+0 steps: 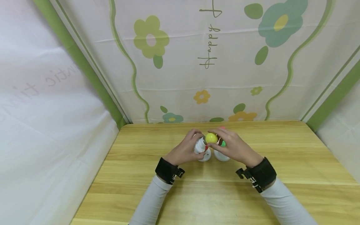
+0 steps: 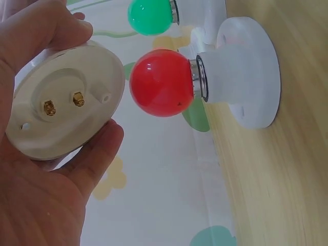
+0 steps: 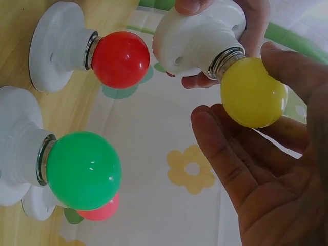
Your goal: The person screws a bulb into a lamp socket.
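The left hand (image 2: pixel 36 169) is gripping a white socket (image 3: pixel 197 38) above the wooden table (image 1: pixel 281 162) — its yellow bulb (image 3: pixel 252 92) is being pinched by the right hand (image 3: pixel 271 169). Red bulb (image 3: pixel 120 59) and green bulb (image 3: pixel 82 169) are sitting in sockets just beside them

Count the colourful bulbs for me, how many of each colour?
Red bulb: 1
Green bulb: 1
Yellow bulb: 1, screwed in the socket that the left hand holds
Pink bulb: 1, mostly hidden behind the green one
Total: 4
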Motion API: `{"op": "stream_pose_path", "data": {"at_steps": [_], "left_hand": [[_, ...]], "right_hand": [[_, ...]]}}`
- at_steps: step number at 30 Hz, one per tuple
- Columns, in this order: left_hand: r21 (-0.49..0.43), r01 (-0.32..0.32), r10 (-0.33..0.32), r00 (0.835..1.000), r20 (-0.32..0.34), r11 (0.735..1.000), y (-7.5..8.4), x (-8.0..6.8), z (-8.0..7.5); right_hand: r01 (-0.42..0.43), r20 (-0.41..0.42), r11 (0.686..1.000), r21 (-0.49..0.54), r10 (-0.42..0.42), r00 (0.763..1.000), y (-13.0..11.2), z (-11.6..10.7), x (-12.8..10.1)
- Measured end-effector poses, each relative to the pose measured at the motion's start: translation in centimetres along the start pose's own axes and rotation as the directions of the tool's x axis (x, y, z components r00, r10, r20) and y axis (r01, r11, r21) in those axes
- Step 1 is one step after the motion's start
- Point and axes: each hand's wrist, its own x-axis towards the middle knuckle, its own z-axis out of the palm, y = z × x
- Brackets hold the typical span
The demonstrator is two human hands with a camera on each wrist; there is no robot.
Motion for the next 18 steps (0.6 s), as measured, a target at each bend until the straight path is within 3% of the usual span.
{"op": "stream_pose_path", "data": {"at_steps": [10, 18], "left_hand": [[-0.02, 0.026, -0.026, 1.0, 0.016, 0.999, -0.05, -0.08, -0.13], [-0.031, 0.025, -0.024, 1.0, 0.015, 0.999, 0.06, -0.11, -0.14]], "right_hand": [[0.086, -0.002, 0.996, 0.017, -0.086, 0.996, 0.03, 0.15, 0.06], [0.09, 0.008, 0.996, 0.021, -0.09, 0.996, 0.03, 0.15, -0.07]]}}
